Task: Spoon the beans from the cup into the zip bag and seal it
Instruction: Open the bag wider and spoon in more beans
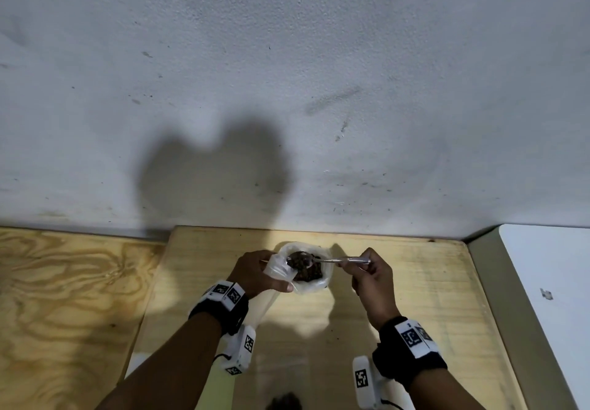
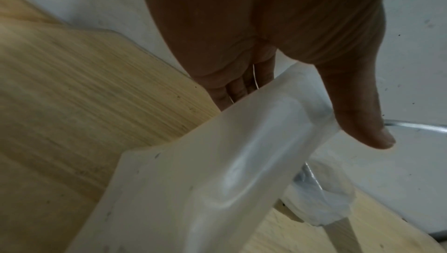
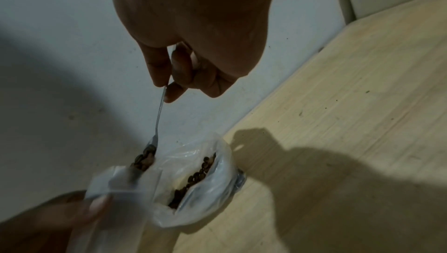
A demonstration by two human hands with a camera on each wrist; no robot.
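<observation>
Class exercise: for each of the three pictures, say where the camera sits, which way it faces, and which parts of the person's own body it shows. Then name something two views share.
Head: looks forward and down at the pale wooden table; both forearms show.
Left wrist: looks along the left hand at the frosted plastic zip bag.
Right wrist: looks along the right hand, whose grip pinches the thin metal spoon of dark brown beans.
Shared: bag and spoon appear in all three.

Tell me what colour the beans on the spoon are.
Dark brown. The beans heaped on the spoon show best in the right wrist view.
</observation>
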